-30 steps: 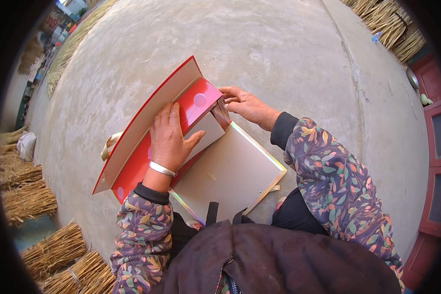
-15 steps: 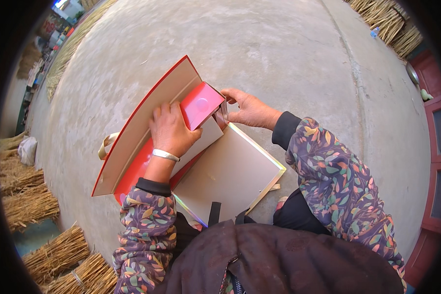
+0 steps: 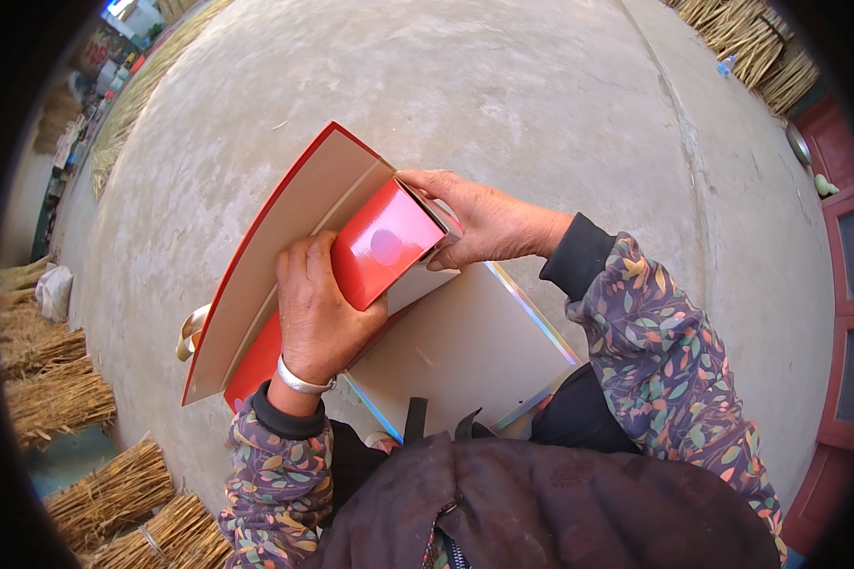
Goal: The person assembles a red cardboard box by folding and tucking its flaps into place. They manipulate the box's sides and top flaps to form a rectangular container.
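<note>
A long red cardboard box (image 3: 389, 248) with a pale round spot lies slantwise in front of me, against a raised beige-lined flap with a red edge (image 3: 285, 237). My left hand (image 3: 321, 308) is closed over the box, fingers on its far side and thumb along the near side. At the box's upper right end, where a dark gap shows, my right hand (image 3: 484, 220) grips with fingers above and thumb below. What lies inside that end is hidden. Below the box, a grey-beige panel with shiny edges (image 3: 455, 341) slopes toward my lap. A cream ribbon loop (image 3: 192, 332) hangs behind the flap.
Concrete floor (image 3: 503, 95) spreads around me. Bundles of dry stalks (image 3: 57, 379) lie along the left, with a white bag (image 3: 54, 292) beside them. More stalks (image 3: 745, 43) lie at the far right, near a red door (image 3: 840, 247).
My right hand has moved left and closed round the box's end. The box has tilted, its red top now facing me more, and the flap's top has shifted left and nearer.
</note>
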`<state>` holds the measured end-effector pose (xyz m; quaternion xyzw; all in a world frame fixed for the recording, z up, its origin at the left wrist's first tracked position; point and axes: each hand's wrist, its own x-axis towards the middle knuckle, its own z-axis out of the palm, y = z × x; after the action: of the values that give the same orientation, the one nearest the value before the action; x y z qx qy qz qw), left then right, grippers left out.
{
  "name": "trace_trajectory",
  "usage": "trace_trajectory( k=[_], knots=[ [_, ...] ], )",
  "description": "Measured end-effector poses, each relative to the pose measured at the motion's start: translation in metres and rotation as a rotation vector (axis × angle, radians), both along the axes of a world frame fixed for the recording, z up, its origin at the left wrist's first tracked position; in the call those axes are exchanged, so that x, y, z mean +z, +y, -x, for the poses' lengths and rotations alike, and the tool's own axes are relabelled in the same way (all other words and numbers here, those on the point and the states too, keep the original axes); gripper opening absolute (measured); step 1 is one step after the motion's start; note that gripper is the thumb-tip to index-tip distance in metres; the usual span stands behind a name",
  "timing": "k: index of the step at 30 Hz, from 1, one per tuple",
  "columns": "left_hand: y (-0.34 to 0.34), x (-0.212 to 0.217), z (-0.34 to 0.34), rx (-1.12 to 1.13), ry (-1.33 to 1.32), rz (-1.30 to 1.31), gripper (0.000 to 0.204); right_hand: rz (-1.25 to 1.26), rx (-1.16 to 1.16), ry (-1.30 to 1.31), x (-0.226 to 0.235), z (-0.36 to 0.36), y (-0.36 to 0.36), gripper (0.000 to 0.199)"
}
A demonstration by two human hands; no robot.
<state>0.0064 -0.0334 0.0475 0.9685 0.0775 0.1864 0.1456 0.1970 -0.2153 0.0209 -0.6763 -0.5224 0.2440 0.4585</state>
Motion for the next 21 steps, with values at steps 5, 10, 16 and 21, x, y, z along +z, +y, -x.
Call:
trace_trajectory(
  k=[5,10,16,21],
  knots=[
    [0.003,0.007,0.007,-0.059,-0.072,-0.004,0.073,0.027,-0.017,-0.227,0.023,0.005,-0.009,0.093],
    [0.007,0.010,0.022,-0.076,-0.044,0.005,0.075,-0.053,-0.075,-0.566,0.037,0.025,-0.011,0.089],
    [0.018,0.024,0.037,-0.148,0.037,-0.076,0.087,-0.053,-0.092,-0.527,0.036,0.042,0.000,0.087],
    [0.028,0.021,0.047,-0.165,0.053,-0.136,0.086,-0.092,-0.052,-0.553,0.030,0.040,0.001,0.085]
  ],
)
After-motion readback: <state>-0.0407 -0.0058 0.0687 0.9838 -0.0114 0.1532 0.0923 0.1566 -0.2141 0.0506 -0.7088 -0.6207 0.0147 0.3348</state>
